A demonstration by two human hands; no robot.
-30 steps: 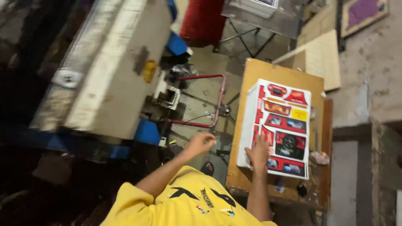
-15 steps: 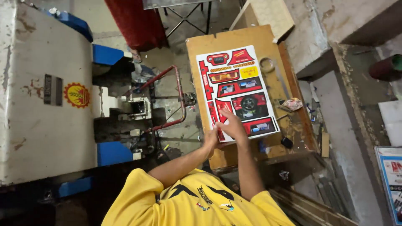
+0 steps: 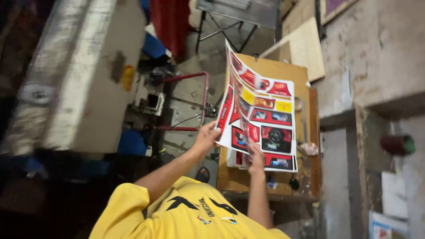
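Observation:
My left hand (image 3: 207, 136) grips the left edge of a large printed sheet (image 3: 241, 106) in red, white and yellow. The sheet is lifted and curls upward off a stack of like sheets (image 3: 276, 132). That stack lies on a wooden table (image 3: 270, 71). My right hand (image 3: 256, 160) rests flat on the near part of the stack, just under the raised sheet. Both arms reach out from a yellow shirt (image 3: 186, 212) at the bottom of the view.
A big grey-white machine (image 3: 75, 75) with blue parts fills the left. A red metal bar frame (image 3: 195, 102) stands between it and the table. A wooden board (image 3: 305, 48) leans at the back; concrete walls rise on the right. Small items (image 3: 294, 182) lie on the table's near edge.
My left hand went from the air to the stack's left edge and has raised the top sheet, which now curls up. My right hand stays on the stack.

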